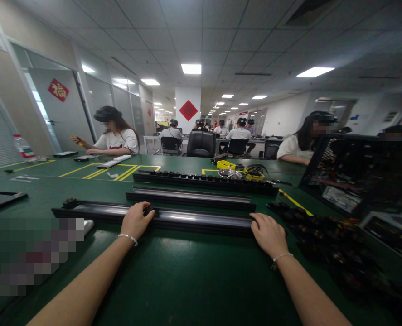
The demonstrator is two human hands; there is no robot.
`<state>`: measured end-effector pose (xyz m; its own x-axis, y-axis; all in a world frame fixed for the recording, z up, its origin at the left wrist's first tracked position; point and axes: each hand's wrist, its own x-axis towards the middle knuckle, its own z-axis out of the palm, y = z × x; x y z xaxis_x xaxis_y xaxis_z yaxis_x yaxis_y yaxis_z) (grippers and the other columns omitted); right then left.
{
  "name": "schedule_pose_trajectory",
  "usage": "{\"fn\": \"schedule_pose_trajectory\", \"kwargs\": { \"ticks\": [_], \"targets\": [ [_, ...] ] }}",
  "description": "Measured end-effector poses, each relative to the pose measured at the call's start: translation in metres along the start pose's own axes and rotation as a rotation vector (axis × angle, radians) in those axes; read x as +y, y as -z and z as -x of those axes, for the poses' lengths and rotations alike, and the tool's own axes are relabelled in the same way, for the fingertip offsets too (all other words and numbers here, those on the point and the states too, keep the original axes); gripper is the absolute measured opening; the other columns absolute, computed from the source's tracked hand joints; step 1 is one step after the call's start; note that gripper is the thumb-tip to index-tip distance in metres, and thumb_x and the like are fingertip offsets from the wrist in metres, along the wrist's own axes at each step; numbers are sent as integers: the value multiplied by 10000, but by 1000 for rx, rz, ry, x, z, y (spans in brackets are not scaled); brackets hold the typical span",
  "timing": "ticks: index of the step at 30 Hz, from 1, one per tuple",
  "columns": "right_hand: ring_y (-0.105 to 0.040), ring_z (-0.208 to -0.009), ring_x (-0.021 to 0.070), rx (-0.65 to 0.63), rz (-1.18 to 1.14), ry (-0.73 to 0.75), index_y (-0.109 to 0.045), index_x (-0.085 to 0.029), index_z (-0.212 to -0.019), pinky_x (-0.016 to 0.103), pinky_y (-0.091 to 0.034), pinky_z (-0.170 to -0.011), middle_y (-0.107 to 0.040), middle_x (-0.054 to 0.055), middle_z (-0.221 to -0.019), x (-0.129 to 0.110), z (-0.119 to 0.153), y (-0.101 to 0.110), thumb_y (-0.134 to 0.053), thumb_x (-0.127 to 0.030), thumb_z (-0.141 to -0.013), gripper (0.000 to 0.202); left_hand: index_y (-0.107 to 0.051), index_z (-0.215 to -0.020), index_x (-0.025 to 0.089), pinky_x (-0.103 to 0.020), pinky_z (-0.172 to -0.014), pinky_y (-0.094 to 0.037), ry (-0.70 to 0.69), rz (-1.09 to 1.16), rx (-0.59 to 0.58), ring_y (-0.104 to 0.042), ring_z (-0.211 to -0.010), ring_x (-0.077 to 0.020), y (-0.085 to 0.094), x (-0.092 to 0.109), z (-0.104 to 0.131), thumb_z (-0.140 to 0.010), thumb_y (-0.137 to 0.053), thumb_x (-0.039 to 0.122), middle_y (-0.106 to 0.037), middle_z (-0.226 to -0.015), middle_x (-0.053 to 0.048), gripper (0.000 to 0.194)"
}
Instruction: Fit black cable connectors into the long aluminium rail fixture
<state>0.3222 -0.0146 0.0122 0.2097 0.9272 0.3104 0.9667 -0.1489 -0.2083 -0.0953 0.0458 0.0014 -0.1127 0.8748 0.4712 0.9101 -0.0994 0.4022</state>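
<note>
A long black rail with a shiny metal channel (194, 217) lies across the green table in front of me. My left hand (137, 220) is closed on a small black part (148, 210) over the rail's middle. At the rail's right end, my right hand (268, 231) grips the edge with bent fingers. Another small black part (70, 203) sits in the channel at the far left end. Just beyond lies a second black rail (190, 196), and behind it a third rail (204, 181) holds a row of several small black parts.
Piled black parts (323, 240) cover the table at right, near an open computer case (343, 176). A yellow tray (225, 165), metal dish (230, 174) and cables (255, 171) lie farther back. People sit across the table at left (117, 136) and right (299, 145).
</note>
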Motion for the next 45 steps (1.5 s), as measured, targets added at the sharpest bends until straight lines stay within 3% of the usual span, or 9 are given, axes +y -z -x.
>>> {"fn": "schedule_pose_trajectory", "kwargs": {
  "ticks": [45],
  "targets": [
    [-468, -1158, 202, 38, 2, 17, -597, -242, -1138, 398, -358, -952, -580, 36, -1228, -1, 0, -1, -312, -300, -835, 420, -595, -988, 181, -336, -850, -459, -2, 85, -43, -598, -944, -218, -3, 13, 3, -759, -534, 388, -646, -980, -69, 315]
  ]
}}
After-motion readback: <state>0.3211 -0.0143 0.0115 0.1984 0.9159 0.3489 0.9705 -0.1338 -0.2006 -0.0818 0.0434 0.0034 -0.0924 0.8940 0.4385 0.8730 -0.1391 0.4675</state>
